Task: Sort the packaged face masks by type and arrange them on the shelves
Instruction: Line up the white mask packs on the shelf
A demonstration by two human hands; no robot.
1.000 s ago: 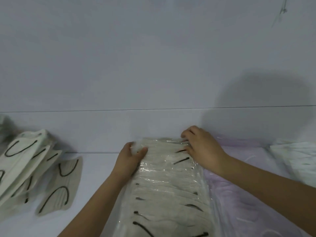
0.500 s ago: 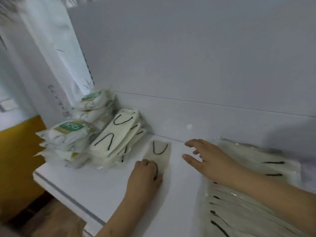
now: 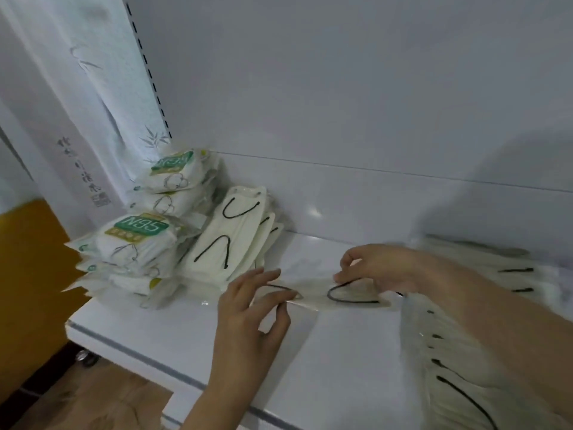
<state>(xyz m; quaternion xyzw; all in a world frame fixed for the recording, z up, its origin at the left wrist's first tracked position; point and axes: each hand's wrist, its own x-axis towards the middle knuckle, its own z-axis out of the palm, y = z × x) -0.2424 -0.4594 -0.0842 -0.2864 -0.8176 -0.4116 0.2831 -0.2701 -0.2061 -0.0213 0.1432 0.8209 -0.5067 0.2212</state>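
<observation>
Both hands have lifted the single mask (image 3: 338, 294) off the shelf (image 3: 192, 342): the left hand (image 3: 251, 308) pinches its near end, the right hand (image 3: 376, 268) pinches its far end, just beside the leaning mask pile (image 3: 229, 240)

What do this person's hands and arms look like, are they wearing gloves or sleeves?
No gloves and no sleeves show. The left hand and the right hand are bare, and both forearms are uncovered as far as the picture's edge. No ring, watch or bracelet is visible, though the picture is slightly blurred.
</observation>
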